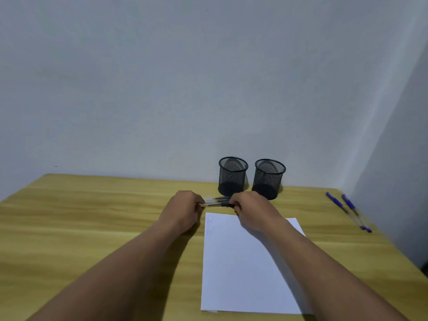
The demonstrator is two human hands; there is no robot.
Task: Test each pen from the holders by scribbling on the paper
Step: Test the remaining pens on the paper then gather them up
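A plain pale wall (162, 77) stands behind a yellow wood table (69, 228). At the back of the table, close to the wall, two black mesh cups stand side by side, both upright. The left holder (232, 176) looks empty: only its dark floor shows through the mesh. The right holder (268, 178) looks empty too. The two cups are just beside each other but do not touch.

In front of the cups, the person's two hands meet over a small bunch of black pens (216, 202). The pens lie sideways, just past the top edge of the paper. The left hand (183, 208) has its fingers curled shut on one end of the bunch. The right hand (251, 208) has its fingers pinched on the other end. The pens are blurry, so how many there are is hard to tell.

A white sheet of paper (240, 274) lies flat on the table, under the right arm. Faint marks show near its top left corner.

Far to the right, two blue pens (347, 208) lie on the table, near each other and well apart from the cups
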